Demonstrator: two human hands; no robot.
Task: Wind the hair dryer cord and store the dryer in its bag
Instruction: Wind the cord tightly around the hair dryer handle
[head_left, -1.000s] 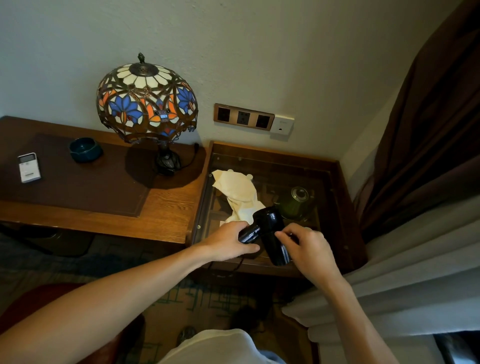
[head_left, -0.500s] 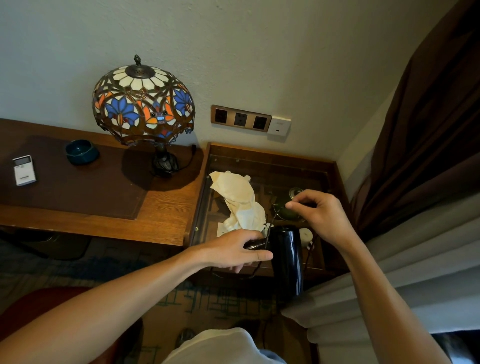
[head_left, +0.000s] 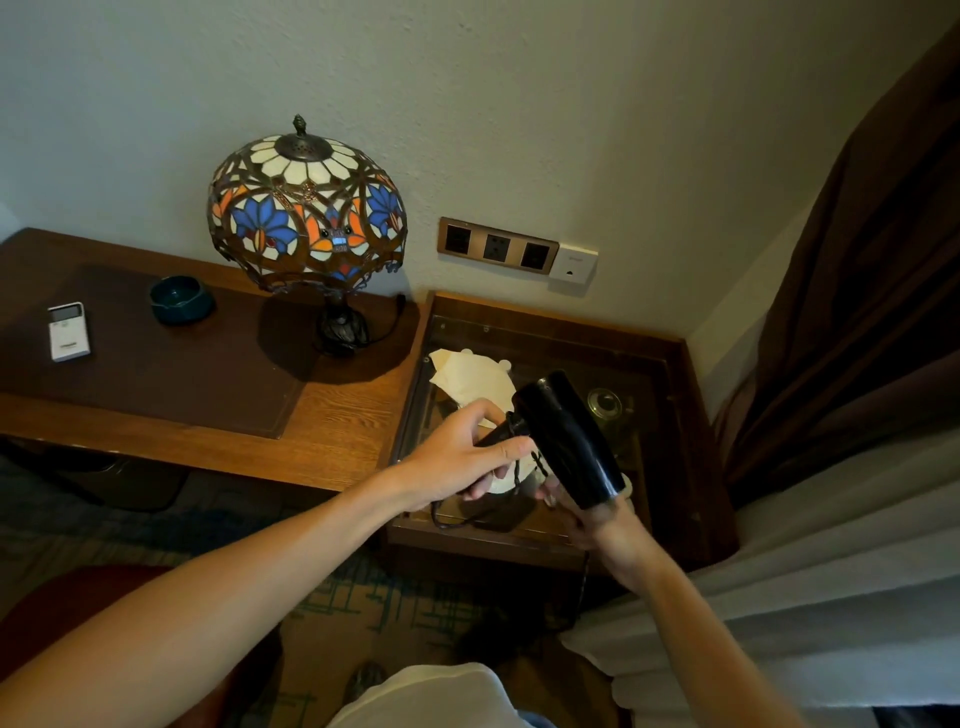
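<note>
A black hair dryer (head_left: 566, 441) is held above the glass-topped side table (head_left: 670, 467), its barrel slanting down to the right. My left hand (head_left: 457, 457) is shut on the dryer's folded handle. My right hand (head_left: 592, 512) is below the barrel, mostly hidden by it, and seems to hold the black cord (head_left: 519, 480). The cord loops under my left hand and one strand hangs down past the table's front edge. A cream cloth bag (head_left: 475, 376) lies crumpled on the glass behind the dryer.
A stained-glass lamp (head_left: 306, 218) stands on the wooden desk (head_left: 332, 431) at left, with a dark green bowl (head_left: 182, 300) and a white remote (head_left: 67, 331). Wall sockets (head_left: 497, 246) sit above the side table. Curtains (head_left: 857, 364) hang at right.
My right hand came back from over the glass table down under the dryer's barrel. The dryer was lifted and tilted, its barrel now pointing down to the right.
</note>
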